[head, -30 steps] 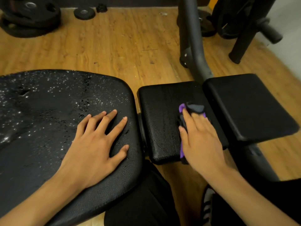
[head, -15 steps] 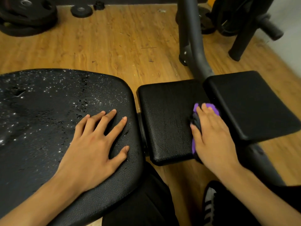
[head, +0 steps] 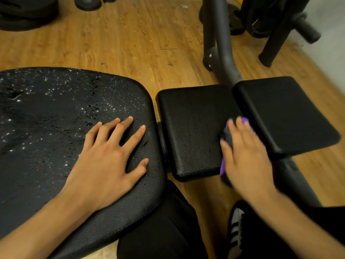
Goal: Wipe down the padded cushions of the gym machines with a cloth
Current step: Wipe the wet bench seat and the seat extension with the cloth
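A large black padded seat (head: 56, 118), speckled with shiny droplets, fills the left. My left hand (head: 108, 161) lies flat on its right part, fingers spread. To its right sits a smaller black pad (head: 190, 128), and beyond that a raised black pad (head: 285, 113). My right hand (head: 244, 157) presses a purple and dark cloth (head: 223, 165) flat onto the right edge of the smaller pad, beside the raised one. Most of the cloth is hidden under the hand, which is slightly blurred.
A grey machine post (head: 222, 43) rises behind the pads from the wooden floor (head: 130, 40). Black weight plates (head: 24, 14) lie at the far left, and a small plate (head: 87, 3) near them. A dark rack leg (head: 272, 42) stands far right. My black trousers (head: 160, 230) and striped shoe (head: 236, 227) are below.
My right hand has slid the cloth rightward across the smaller pad to its right edge. My left hand has stayed flat on the large seat.
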Available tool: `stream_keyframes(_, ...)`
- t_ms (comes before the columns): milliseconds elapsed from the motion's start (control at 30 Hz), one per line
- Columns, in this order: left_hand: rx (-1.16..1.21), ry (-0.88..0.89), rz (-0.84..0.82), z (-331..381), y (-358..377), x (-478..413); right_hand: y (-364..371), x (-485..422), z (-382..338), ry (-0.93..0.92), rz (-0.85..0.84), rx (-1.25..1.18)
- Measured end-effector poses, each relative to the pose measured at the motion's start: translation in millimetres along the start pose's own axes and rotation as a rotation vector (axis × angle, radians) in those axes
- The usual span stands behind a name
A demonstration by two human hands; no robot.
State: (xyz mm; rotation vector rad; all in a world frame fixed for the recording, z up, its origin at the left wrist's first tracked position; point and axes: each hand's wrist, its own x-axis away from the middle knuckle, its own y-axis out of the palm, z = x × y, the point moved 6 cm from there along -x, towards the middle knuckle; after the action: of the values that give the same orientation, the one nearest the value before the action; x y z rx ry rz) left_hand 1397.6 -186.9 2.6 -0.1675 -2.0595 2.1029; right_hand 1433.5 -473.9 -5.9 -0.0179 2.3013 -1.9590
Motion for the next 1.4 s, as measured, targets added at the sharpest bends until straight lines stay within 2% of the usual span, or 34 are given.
stream_keyframes(100,0.015,0.001,0.015,0.0,-1.7,-0.1,8.1,28.2,-27.5,-0.124,-0.021,0.030)
stream_keyframes(200,0.011,-0.002,0.016,0.3,-0.9,-0.6,14.1,-37.3,-50.6,-0.221,-0.030,-0.001)
stream_keyframes(267,0.004,-0.001,0.011,0.5,-0.3,-0.6,23.7,-106.0,-59.4,-0.215,-0.052,-0.002)
stream_keyframes(367,0.001,-0.009,0.009,0.7,-0.9,0.6,26.8,-174.2,-67.0,-0.059,-0.106,-0.058)
stream_keyframes(467,-0.003,-0.008,-0.010,1.4,-0.7,-0.2,21.6,-143.8,-71.5,-0.043,-0.085,-0.050)
stream_keyframes(567,0.003,-0.019,-0.010,1.2,-2.5,0.6,10.2,-41.0,-82.3,-0.162,-0.024,-0.035)
stream_keyframes(667,0.002,-0.024,-0.007,2.0,-3.1,1.6,8.9,31.3,-90.0,-0.219,-0.048,-0.029)
stream_keyframes(733,0.004,-0.027,-0.009,2.6,-3.2,1.7,15.3,19.2,-94.4,-0.254,-0.090,-0.040)
stream_keyframes(833,-0.016,-0.028,-0.031,3.2,-2.7,1.2,28.0,-68.3,-110.6,-0.294,-0.115,-0.015)
stream_keyframes(933,-0.036,-0.023,-0.048,4.7,-0.8,5.5,36.0,-150.5,-117.1,-0.194,-0.192,-0.058)
stream_keyframes(1000,-0.042,-0.026,-0.064,4.3,-0.5,6.3,35.5,-144.2,-114.6,-0.149,-0.169,-0.067)
stream_keyframes(1100,-0.030,-0.040,-0.082,4.1,-1.6,4.8,22.9,-66.1,-108.1,-0.193,-0.102,-0.085)
stream_keyframes(1200,-0.013,-0.042,-0.090,4.8,-1.8,3.4,15.6,-14.4,-94.9,-0.212,-0.114,-0.089)
stream_keyframes(1300,-0.014,-0.033,-0.093,4.8,-1.4,2.6,16.5,-41.6,-99.5,-0.248,-0.113,-0.091)
stream_keyframes(1400,-0.014,-0.035,-0.087,5.2,-0.3,1.9,29.1,-107.3,-127.3,-0.326,-0.134,-0.116)
